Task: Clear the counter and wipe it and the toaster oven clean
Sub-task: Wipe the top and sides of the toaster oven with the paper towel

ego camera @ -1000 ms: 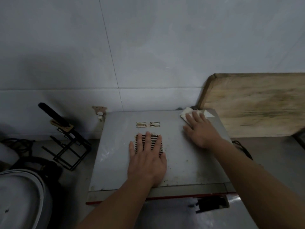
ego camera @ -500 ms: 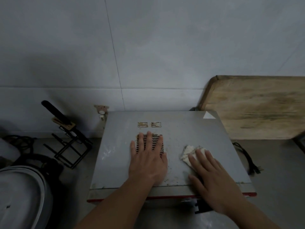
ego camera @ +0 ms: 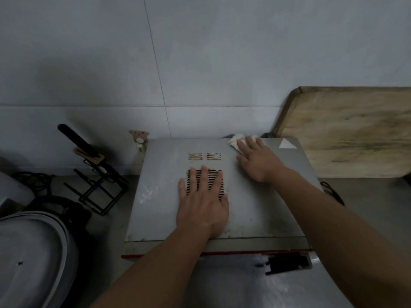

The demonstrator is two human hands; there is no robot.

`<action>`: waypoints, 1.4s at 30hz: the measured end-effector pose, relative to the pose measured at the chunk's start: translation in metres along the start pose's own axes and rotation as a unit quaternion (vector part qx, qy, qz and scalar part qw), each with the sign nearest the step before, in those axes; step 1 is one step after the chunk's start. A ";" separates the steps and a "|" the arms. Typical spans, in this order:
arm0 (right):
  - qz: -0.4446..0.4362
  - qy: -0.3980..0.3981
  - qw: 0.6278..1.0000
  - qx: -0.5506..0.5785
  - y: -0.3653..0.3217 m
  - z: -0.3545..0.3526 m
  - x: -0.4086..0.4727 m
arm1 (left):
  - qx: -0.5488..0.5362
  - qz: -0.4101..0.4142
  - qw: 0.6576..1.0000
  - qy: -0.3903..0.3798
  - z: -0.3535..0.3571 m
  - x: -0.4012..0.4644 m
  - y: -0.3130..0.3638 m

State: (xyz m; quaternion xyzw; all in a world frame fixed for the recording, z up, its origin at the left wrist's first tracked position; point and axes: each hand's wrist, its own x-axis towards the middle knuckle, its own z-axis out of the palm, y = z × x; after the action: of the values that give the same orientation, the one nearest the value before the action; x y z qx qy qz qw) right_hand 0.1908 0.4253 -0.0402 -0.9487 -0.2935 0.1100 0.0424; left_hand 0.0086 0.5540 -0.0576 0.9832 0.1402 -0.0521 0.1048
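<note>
The grey toaster oven (ego camera: pixel 160 196) fills the middle of the view, seen from above, with a dark vent grille and two small slots in its top. My left hand (ego camera: pixel 203 203) lies flat on the top, its straight fingers over the grille. My right hand (ego camera: pixel 258 158) presses a crumpled white cloth (ego camera: pixel 235 140) against the far edge of the oven top, right of the slots; most of the cloth is under my fingers. Whitish smears and dark specks mark the top.
A large wooden cutting board (ego camera: pixel 347 130) leans on the tiled wall at the right. A black wire rack with a black handled tool (ego camera: pixel 95 174) stands left of the oven. A round grey lidded appliance (ego camera: pixel 29 258) sits lower left. A black cord (ego camera: pixel 332 192) lies right.
My right hand slid the cloth from the near right part of the oven top back to the far edge. My left hand stayed flat on the grille.
</note>
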 end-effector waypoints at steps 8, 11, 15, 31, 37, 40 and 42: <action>0.001 0.030 0.999 0.024 -0.031 0.040 -0.153 | 0.001 0.002 1.000 -0.003 -0.002 -0.001 0.000; 0.005 0.008 1.000 0.014 -0.035 0.053 -0.193 | 0.000 0.003 1.000 -0.005 -0.002 -0.001 0.000; 0.014 0.010 1.000 0.005 -0.041 0.054 -0.200 | -0.003 0.001 1.000 -0.004 -0.001 -0.001 0.000; 0.031 0.012 0.999 0.008 -0.016 0.015 -0.032 | 0.002 0.000 1.000 -0.005 0.002 0.001 -0.001; 0.016 0.038 0.998 0.038 -0.045 0.043 -0.158 | 0.003 0.004 1.000 -0.003 0.002 0.001 -0.001; 0.010 0.028 0.999 0.018 -0.053 0.060 -0.218 | 0.004 0.009 1.000 -0.005 0.002 -0.001 -0.001; 0.016 0.027 0.999 0.013 -0.056 0.067 -0.233 | 0.007 0.011 1.000 -0.006 0.001 -0.001 -0.001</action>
State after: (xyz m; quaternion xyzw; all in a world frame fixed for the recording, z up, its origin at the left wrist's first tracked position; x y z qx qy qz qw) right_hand -0.0427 0.3406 -0.0542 -0.9552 -0.2755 0.0891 0.0610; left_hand 0.0073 0.5548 -0.0591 0.9850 0.1287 -0.0575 0.0991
